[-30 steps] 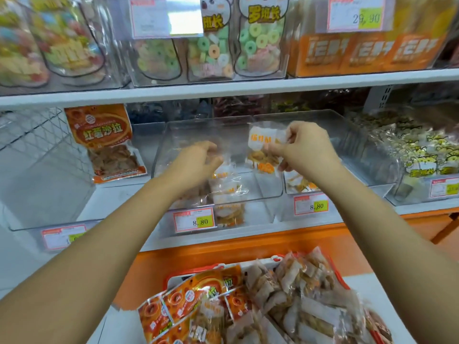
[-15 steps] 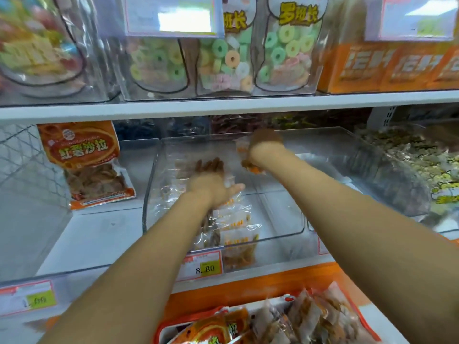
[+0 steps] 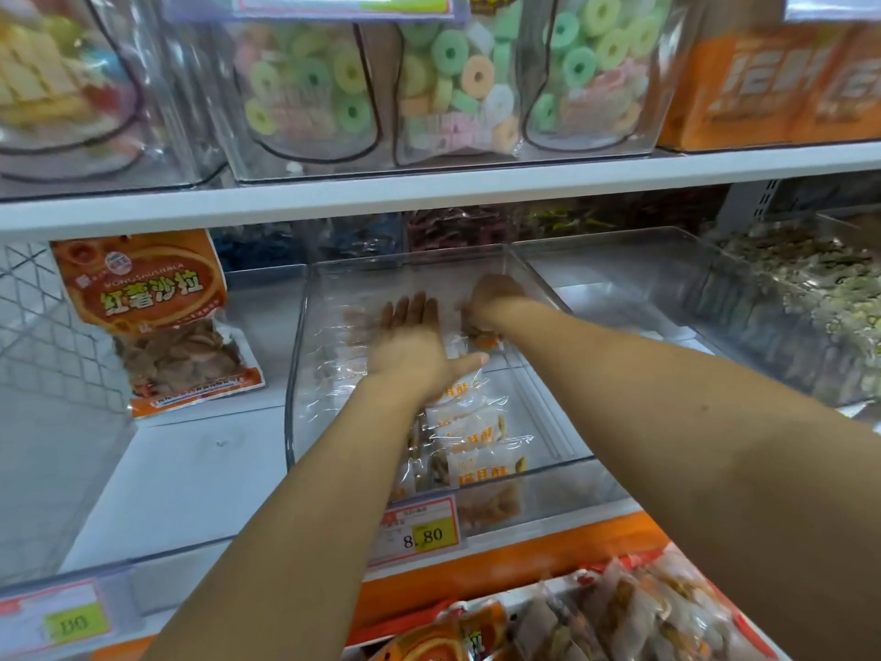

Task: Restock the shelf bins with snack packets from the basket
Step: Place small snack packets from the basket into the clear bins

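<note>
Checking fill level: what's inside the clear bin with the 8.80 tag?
A row of white-labelled packets runs front to back in the bin. The left hand lies flat over the back ones, hiding them; the right hand holds one packet, mostly covered.

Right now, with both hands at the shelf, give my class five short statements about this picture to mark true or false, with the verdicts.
1. Both hands are inside the clear plastic bin that carries the 8.80 price tag. True.
2. The left hand grips a packet in a fist. False: its fingers are straight, palm down over the small clear packets.
3. The right hand holds a small packet with orange print near the bin's back. True.
4. The large orange packet stands inside that bin. False: it stands on the shelf outside, to the bin's left.
5. Bags of pastel ring-shaped sweets sit on the shelf above. True.
</note>
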`<state>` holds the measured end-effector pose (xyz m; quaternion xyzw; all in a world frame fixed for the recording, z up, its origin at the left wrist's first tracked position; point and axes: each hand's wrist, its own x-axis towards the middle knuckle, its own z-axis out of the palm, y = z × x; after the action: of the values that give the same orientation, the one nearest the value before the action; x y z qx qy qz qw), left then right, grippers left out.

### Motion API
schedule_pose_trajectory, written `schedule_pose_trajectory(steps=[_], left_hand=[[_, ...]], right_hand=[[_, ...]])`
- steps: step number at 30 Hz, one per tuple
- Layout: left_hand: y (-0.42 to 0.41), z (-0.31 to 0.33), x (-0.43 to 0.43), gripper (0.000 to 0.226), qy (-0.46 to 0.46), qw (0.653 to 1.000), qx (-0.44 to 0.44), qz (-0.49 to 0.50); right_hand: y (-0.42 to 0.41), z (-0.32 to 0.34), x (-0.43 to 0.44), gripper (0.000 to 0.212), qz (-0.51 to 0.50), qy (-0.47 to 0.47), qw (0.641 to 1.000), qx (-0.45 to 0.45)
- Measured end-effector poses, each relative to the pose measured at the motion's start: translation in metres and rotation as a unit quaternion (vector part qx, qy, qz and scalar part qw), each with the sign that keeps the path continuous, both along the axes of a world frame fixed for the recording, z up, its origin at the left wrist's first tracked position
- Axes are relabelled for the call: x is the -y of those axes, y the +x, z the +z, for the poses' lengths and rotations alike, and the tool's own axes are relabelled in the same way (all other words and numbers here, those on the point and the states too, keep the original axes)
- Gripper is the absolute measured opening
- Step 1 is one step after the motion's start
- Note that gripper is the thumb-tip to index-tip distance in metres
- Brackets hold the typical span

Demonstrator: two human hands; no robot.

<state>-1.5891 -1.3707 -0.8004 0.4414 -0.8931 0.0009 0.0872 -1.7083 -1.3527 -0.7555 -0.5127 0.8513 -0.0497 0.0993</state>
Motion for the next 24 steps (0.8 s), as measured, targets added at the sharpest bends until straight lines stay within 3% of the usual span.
schedule_pose_trajectory(steps=[4,8,15,18,20,24], left_hand=[[-0.001,-0.001,-0.001,0.107,-0.017,1.000,0.003,0.015],[-0.002,-0.002,-0.001,0.112,-0.010,0.998,0.031,0.048],[-0.001,-0.003,0.000,0.112,0.005,0.998,0.036,0.053],[-0.001,-0.001,0.000,0.110,0.002,0.997,0.041,0.062],[-0.002,-0.001,0.000,0.110,0.004,0.997,0.044,0.067],[-0.003,-0.005,0.003,0.111,0.002,0.998,0.034,0.062]], right_hand=[[0.005,-0.006,0.007,0.031,-0.038,-0.069,0.994,-0.075],[0.010,0.001,0.011,0.032,-0.016,-0.024,0.988,-0.152],[0.016,0.019,0.003,0.021,0.048,0.034,0.998,-0.013],[0.015,0.016,0.001,0.028,0.035,0.074,0.997,0.013],[0.017,0.018,-0.001,0.020,0.040,0.065,0.997,0.008],[0.016,0.025,-0.003,0.029,0.032,0.007,0.999,0.022]])
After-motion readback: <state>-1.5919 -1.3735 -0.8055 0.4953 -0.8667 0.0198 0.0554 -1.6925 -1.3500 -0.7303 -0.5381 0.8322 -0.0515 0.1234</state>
